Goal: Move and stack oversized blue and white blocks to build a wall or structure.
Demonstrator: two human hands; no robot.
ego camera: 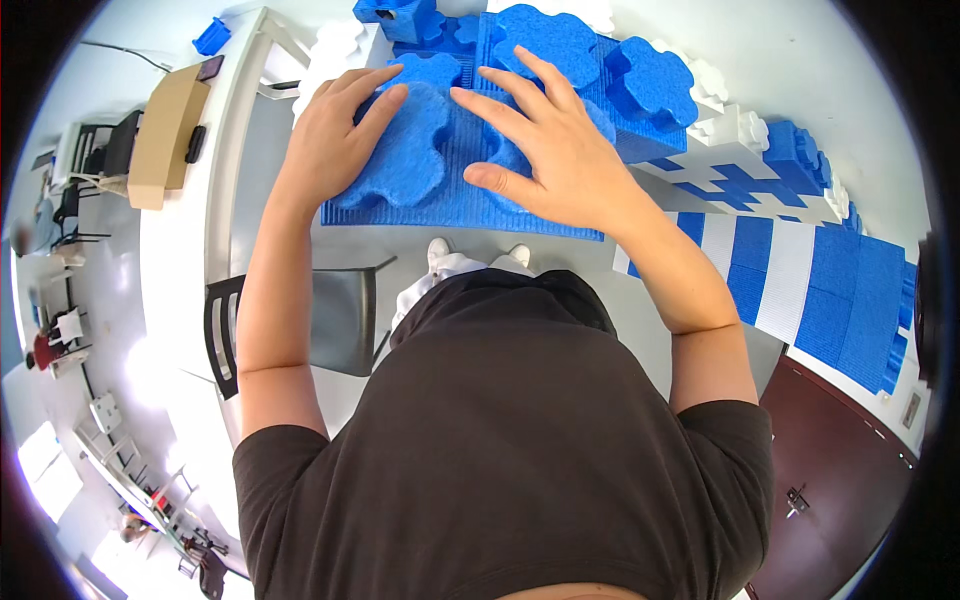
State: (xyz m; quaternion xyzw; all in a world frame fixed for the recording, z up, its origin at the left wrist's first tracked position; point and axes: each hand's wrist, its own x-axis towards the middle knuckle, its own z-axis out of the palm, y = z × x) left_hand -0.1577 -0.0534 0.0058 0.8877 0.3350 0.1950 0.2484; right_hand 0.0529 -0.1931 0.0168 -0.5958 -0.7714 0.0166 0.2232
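Large blue foam blocks with wavy-edged raised studs form a stack in front of me. My left hand [337, 135] rests at the left edge of a raised stud [412, 161] on the near blue foam block [465, 202], its fingers pointing to the upper right. My right hand [559, 142] is spread with fingers apart above another stud of the same block, which it partly hides. Whether its fingertips touch the foam cannot be told. Behind it lie a large blue stud [547, 45] and a second one [649, 82] on a higher block. Neither hand grips anything.
A white table [180, 300] with a cardboard box [165, 135] runs along the left, a black chair [341, 319] beside it. White foam blocks [731, 131] and a blue-and-white block wall [787, 262] stand right, near a dark red door [825, 465]. People are far left.
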